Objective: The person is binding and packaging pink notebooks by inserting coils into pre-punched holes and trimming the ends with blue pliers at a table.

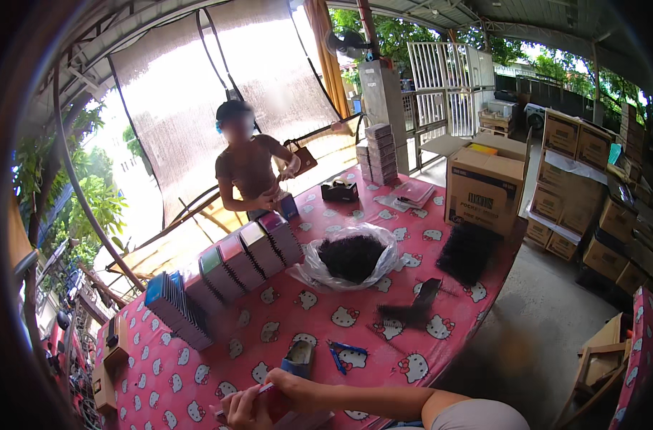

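Where the lens rim darkens the far left, shapes beyond the pink tablecloth point(209, 378) blur together; a brown box point(116, 350) sits at the cloth's edge, something dark at its top that I can't identify. Next, a leaning blue-topped notebook stack point(174, 309), then a row of notebook piles point(229, 270), coloured covers up, pages hiding one another.

Low centre, near table edge: my left hand point(245, 409), fingers bent, gripping a red booklet point(271, 396); its forearm is cut off below. My right hand point(295, 391) is closed on the same booklet, fingertips underneath out of sight. Fingers cover most of the booklet.

Across the table, a co-worker point(249, 168), legs hidden by the piles. Just beyond my hands, a small blue container point(297, 368), contents unclear. Farther in, a clear plastic bag point(311, 267), mouth open, full of a black tangle point(351, 256). Blue-handled cutters point(338, 357) lie right of the container; then loose black strips point(412, 309), blurred. At far right on the table, an open-flapped carton point(479, 195), something yellow point(483, 149) showing inside, the rest hidden by its walls.
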Available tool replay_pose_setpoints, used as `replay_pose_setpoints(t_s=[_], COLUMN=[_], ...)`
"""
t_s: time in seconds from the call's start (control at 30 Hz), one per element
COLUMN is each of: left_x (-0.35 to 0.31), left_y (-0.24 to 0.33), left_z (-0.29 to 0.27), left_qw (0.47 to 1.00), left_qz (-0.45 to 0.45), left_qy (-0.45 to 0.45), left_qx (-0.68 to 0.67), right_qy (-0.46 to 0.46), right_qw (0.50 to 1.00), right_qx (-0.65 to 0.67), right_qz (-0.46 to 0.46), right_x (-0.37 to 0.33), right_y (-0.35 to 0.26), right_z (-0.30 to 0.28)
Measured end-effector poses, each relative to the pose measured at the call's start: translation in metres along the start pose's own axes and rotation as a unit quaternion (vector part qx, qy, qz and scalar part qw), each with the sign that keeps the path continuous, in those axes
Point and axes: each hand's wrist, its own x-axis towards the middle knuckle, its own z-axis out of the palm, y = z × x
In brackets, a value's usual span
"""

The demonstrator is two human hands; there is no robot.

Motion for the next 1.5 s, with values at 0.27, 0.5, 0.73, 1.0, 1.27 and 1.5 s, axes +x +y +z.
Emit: replay_pose_setpoints(t_s=[0.27, 0.5, 0.73, 1.0, 1.27, 1.5], left_x=[0.015, 0.010, 0.009, -0.002, 0.009, 0.007], left_y=[0.003, 0.002, 0.010, -0.006, 0.018, 0.016], left_z=[0.001, 0.005, 0.006, 0.004, -0.002, -0.002], left_qw=[0.997, 0.998, 0.998, 0.997, 0.998, 0.999], left_qz=[0.052, 0.052, 0.049, 0.031, -0.021, -0.007], left_qy=[0.003, 0.021, 0.027, -0.052, -0.005, 0.006], left_qx=[-0.056, -0.040, -0.024, -0.056, -0.066, -0.049], right_qy=[0.118, 0.140, 0.159, 0.138, 0.065, -0.078], right_qw=[0.756, 0.792, 0.784, 0.970, 0.998, 0.996], right_qx=[-0.452, -0.343, -0.361, -0.073, 0.008, 0.045], right_qz=[0.459, 0.484, 0.480, 0.187, -0.009, 0.017], right_x=[-0.111, -0.109, -0.105, -0.027, 0.006, 0.011], right_y=[0.143, 0.138, 0.139, 0.021, -0.047, -0.048], right_z=[-0.117, -0.115, -0.118, -0.097, -0.050, -0.066])
